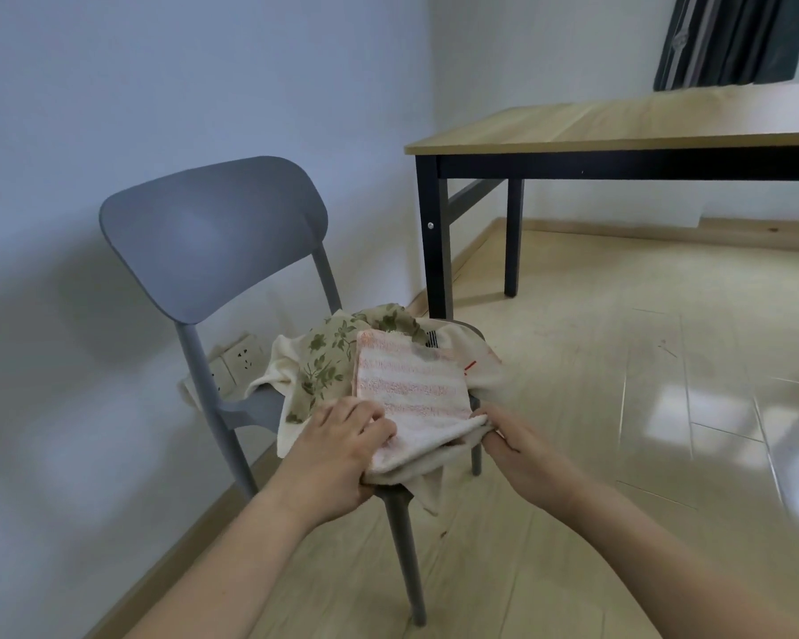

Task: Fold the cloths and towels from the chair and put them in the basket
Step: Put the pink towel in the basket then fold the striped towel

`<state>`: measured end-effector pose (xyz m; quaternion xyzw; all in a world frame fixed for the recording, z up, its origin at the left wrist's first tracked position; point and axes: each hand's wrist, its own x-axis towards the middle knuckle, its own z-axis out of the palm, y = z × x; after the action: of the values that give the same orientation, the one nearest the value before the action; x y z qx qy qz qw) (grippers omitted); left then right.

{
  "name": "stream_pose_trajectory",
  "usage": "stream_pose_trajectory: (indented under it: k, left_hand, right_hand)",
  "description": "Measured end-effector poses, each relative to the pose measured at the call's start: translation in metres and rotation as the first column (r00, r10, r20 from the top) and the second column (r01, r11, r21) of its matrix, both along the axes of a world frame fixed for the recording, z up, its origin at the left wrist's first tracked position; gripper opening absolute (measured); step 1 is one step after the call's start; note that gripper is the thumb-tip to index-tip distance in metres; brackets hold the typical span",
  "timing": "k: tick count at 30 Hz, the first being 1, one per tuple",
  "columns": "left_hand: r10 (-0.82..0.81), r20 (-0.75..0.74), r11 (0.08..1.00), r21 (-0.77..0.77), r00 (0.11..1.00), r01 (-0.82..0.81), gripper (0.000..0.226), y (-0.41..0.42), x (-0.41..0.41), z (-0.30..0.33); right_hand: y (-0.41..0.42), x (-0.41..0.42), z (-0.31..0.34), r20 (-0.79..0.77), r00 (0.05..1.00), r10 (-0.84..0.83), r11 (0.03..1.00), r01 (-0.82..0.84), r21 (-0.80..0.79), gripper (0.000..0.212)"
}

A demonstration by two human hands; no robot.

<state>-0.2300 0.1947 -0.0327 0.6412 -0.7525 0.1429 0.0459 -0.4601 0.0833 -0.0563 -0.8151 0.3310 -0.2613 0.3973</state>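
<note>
The left hand is curling its grip around the near left edge of a pink-striped towel, fingers lying on top and thumb tucked underneath. The right hand is pinching the towel's near right corner, its fingers closing together on the bunched cloth; how the fingertips are sitting inside the fold is hidden. The towel is lying folded flat on the pile on the seat of a grey chair, its near edge lifting slightly between the two hands. Beneath it a floral cloth is spreading toward the left and back, and a cream cloth is hanging over the seat's right and front edges, with red marks too small to make out. The seat itself is mostly covered. A wall socket is showing behind the chair leg. A wooden counter with black legs is standing well apart at the right, its far end cut off. No basket is appearing in view.
</note>
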Motion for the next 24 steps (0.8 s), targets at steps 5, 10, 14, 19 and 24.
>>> stream_pose_trajectory:
  k: [5,10,14,19,24]
  left_hand:
    - [-0.058,-0.153,0.998,-0.011,0.987,0.057,0.038,0.001,0.002,0.003]
    - [0.044,-0.338,0.989,0.148,0.94,0.007,0.012,0.004,0.004,0.006]
    - [0.192,-0.62,0.974,0.214,0.761,-0.071,0.012,0.002,0.007,0.0]
    - [0.204,-0.774,0.979,0.154,0.599,-0.135,0.015,-0.007,-0.002,0.001]
    - [0.146,-0.885,0.965,0.029,0.442,-0.26,0.015,-0.022,-0.015,0.012]
  right_hand:
    - [-0.003,-0.007,-0.013,-0.089,0.995,0.035,0.998,-0.04,-0.056,0.014]
    - [-0.003,-0.009,-0.016,-0.212,0.969,0.124,0.969,-0.165,-0.185,0.01]
    - [-0.005,-0.008,-0.007,-0.041,0.999,0.014,1.0,-0.013,0.029,0.015]
    - [-0.014,0.001,0.002,0.097,0.993,-0.068,0.992,0.056,0.116,0.013]
    - [-0.026,0.02,0.012,0.203,0.972,-0.118,0.988,0.094,0.122,0.017]
